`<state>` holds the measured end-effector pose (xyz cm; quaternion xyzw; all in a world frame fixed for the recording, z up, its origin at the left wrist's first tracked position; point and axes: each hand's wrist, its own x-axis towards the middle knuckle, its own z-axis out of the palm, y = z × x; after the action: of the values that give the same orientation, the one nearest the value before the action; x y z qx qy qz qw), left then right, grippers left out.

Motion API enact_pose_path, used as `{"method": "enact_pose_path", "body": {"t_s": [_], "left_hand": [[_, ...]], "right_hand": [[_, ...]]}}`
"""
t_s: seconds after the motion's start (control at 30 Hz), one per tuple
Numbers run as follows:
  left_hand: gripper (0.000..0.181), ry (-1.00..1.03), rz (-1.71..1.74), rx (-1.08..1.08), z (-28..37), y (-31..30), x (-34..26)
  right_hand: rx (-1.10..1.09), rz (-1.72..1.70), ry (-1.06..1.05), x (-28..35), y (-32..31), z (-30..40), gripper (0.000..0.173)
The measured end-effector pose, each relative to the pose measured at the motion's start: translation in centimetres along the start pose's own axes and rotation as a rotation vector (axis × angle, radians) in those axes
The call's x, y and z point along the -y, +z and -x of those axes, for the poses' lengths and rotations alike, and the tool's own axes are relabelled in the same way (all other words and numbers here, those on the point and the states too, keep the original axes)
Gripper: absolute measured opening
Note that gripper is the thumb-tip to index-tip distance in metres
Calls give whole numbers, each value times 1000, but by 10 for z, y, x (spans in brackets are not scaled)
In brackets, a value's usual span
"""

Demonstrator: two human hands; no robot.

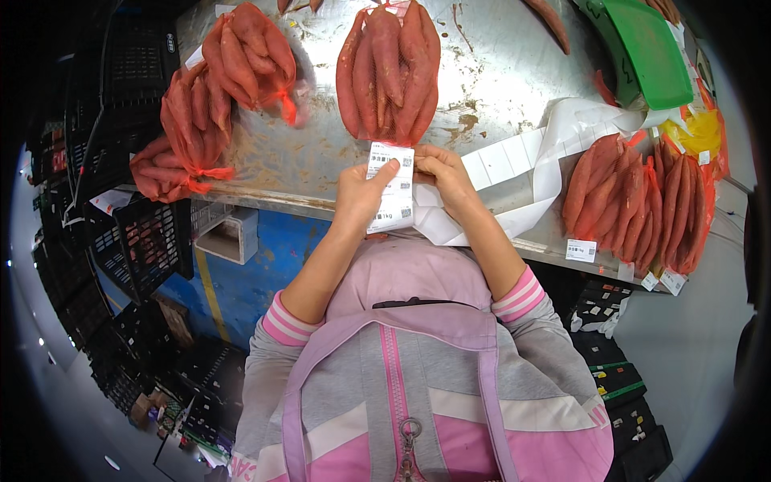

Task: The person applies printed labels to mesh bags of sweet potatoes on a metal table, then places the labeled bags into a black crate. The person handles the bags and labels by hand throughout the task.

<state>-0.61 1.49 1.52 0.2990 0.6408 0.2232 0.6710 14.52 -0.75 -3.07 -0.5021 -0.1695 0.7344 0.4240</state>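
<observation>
A red net bag of sweet potatoes (388, 78) lies on the metal table straight ahead, its near end at my hands. My left hand (364, 190) grips a strip of printed white labels (390, 199), thumb on top, just below the bag. On the strip's other side my right hand (443, 175) has its fingers curled at the strip's upper edge; whether they pinch the label or the net is hidden. A long ribbon of label backing (512, 159) loops over the table to the right of my right hand.
Filled net bags (196, 120) lie at the table's left edge. More labelled bags (608, 193) lie at the right, below a green plastic scoop or bin (653, 54). Black crates (141, 241) stand at the left, beside a white container (232, 238) under the table edge.
</observation>
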Motion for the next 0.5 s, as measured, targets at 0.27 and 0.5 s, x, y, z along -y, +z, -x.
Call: {"method": "enact_pose_path", "body": {"t_s": [0.27, 0.5], "left_hand": [[25, -17, -48, -30, 0, 2, -7], [24, 1, -14, -27, -4, 1, -3]], "right_hand": [[12, 5, -4, 1, 0, 1, 26], [-9, -6, -10, 2, 4, 1, 25]]}}
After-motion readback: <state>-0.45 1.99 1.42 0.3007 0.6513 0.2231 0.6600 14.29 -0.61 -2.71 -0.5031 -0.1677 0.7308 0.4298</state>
